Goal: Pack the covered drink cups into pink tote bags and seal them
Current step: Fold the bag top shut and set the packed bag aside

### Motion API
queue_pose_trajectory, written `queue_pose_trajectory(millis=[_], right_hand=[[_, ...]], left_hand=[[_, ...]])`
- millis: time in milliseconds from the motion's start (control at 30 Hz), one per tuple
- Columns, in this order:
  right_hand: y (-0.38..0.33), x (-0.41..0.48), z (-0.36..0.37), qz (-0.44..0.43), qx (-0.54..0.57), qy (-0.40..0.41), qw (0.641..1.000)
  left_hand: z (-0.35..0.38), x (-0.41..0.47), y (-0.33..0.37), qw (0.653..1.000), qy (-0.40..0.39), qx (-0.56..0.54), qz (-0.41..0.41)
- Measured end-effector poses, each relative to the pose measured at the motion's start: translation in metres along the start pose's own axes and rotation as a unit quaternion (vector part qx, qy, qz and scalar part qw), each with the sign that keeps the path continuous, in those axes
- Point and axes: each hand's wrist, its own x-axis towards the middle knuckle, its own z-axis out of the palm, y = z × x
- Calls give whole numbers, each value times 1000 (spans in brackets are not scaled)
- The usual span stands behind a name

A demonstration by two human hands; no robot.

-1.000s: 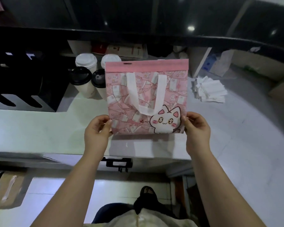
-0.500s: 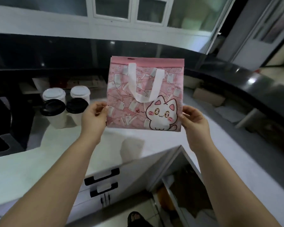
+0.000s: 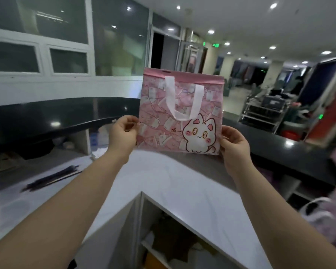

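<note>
A flat pink tote bag (image 3: 161,113) with a white cat print and a white handle hangs upright in the air above the white counter. My left hand (image 3: 122,135) pinches its lower left edge. My right hand (image 3: 234,146) grips its lower right edge. The bag's top flap is folded down and flat. No drink cups show in this view, apart from a dark and white shape cut off at the far left edge.
A white L-shaped counter (image 3: 163,183) lies below my arms, with open shelves under its inner corner. A raised black ledge (image 3: 47,117) runs behind it. Dark straws (image 3: 50,179) lie on the left counter. Another pink bag (image 3: 318,214) sits low at the right.
My head has turned up and to the right, so the cups have left the view. Both hands have lifted the bag higher and kept their hold on its lower edges.
</note>
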Motion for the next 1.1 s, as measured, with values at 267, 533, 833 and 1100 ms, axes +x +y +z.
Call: queue_pose_trajectory(millis=[267, 533, 833, 1100], right_hand=[[-70, 19, -113, -39, 7, 88, 995], [-122, 59, -241, -91, -11, 121, 988], [-142, 121, -407, -183, -508, 193, 820], [-93, 186, -464, 36, -473, 37, 880]], left_hand=[[136, 2, 30, 993, -100, -54, -7], [300, -7, 48, 987, -151, -44, 24], [494, -44, 16, 993, -110, -43, -26], [579, -74, -40, 999, -15, -8, -39]])
